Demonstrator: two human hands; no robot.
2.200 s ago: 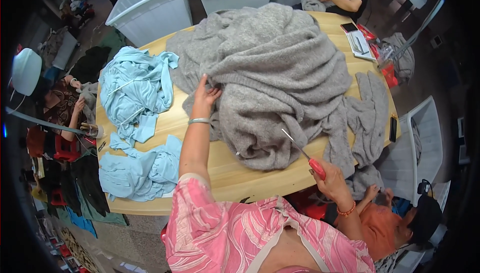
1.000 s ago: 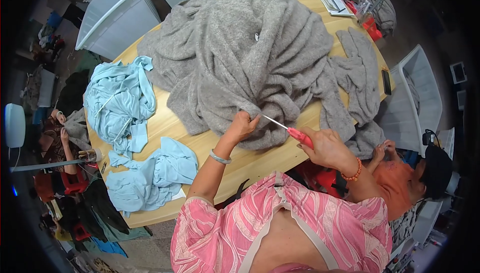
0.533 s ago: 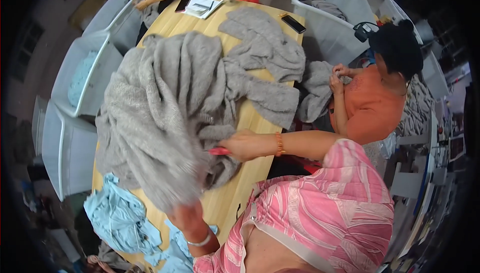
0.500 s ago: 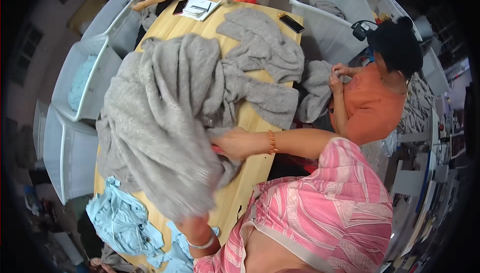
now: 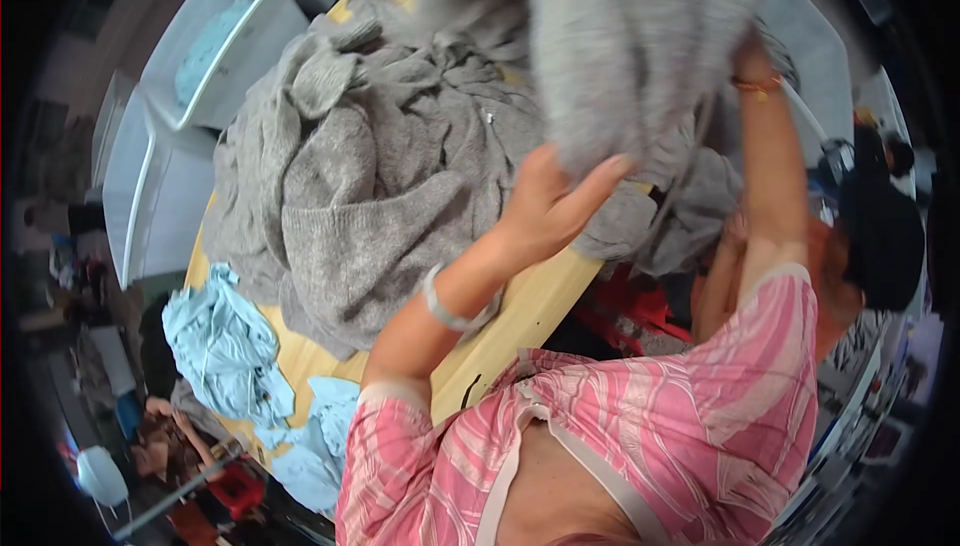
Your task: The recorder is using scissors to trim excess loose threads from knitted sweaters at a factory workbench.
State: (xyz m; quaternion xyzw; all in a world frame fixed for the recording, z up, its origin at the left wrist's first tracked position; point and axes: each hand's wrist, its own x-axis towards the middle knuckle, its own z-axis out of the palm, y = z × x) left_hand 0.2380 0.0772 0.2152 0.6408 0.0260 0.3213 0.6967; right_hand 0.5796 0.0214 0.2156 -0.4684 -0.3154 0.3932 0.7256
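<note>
My left hand grips the lower edge of a grey knitted garment that is lifted off the wooden table. My right hand is raised high and buried in the same garment's right side, its fingers hidden by the fabric. A heap of more grey knitwear lies on the table just left of my left hand. The lifted piece is blurred.
Light blue cloths lie at the table's near left end. White plastic bins stand beyond the table on the left. A person in an orange top sits close at my right. Another person's hand shows at lower left.
The grey garment has gone from lying on the table to being held up in both hands. The red-handled tool seen in my right hand earlier is no longer visible.
</note>
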